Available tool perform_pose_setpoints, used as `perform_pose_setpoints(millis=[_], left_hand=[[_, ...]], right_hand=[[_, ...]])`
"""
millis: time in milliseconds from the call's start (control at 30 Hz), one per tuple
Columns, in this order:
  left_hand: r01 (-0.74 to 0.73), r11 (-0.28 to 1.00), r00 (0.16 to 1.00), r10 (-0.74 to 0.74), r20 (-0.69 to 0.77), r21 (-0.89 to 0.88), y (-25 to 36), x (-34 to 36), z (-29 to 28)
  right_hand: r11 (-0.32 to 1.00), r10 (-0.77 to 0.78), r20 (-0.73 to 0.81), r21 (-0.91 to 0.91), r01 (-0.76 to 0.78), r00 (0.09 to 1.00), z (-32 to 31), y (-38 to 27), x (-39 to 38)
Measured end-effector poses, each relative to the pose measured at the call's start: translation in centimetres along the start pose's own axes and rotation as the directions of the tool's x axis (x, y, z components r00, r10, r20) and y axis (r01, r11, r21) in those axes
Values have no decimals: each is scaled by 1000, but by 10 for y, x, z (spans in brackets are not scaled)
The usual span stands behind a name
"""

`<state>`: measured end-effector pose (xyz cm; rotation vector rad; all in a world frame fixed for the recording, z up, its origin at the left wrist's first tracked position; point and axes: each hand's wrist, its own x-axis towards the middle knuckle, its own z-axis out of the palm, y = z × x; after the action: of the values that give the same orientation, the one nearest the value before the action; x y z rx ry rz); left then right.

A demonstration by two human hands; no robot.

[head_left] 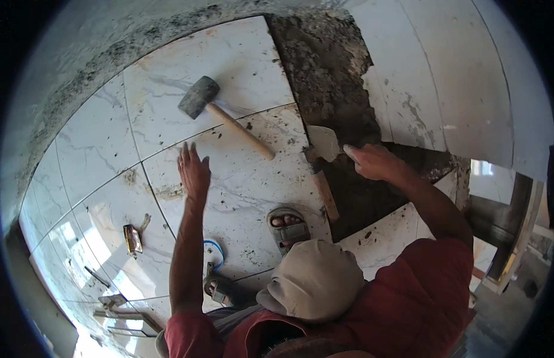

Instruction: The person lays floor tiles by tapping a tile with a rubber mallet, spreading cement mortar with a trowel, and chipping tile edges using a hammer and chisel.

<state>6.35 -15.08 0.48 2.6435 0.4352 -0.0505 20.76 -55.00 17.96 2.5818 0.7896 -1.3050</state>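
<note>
My left hand (194,174) rests flat on a white marbled floor tile (253,185), fingers stretched out and holding nothing. At the right, my right hand (375,162) is closed round a trowel, its handle hidden in the fist. The trowel's pale, mortar-smeared blade (324,143) points left over the tile's edge. Beneath this hand is a dark bed of mortar (366,194) beside the laid tiles. A rubber mallet (200,96) with a black head and wooden handle lies on the tiles ahead of my left hand.
A reddish-brown strip (326,196) lies along the tile edge. Rough dark mortar (324,59) fills a gap up to the wall. Left of my left arm lies a small shiny wrapper (132,240). My sandalled foot (287,228) stands on the tiles near a blue ring-shaped thing (221,253).
</note>
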Motion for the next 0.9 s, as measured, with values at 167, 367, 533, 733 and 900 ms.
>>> perform_pose_setpoints(millis=[167,367,533,733,900], left_hand=[[-400,805,765,557,325,-438,135,-68,46],[-894,444,387,836,388,-65,220,-64,107],[-942,322,216,805,552,-100,228,-50,71],[-716,537,453,844,288,-446,190,-57,1],[-384,802,774,550,313,-458,118,-54,-67]], right_hand=[[931,182,-150,345,-121,972,27,-5,-51],[906,254,-580,422,19,774,78,23,-30],[938,170,-680,333,93,713,77,20,36],[705,335,-551,685,184,765,3,-4,160],[140,297,-461,887,439,836,-80,-56,222]])
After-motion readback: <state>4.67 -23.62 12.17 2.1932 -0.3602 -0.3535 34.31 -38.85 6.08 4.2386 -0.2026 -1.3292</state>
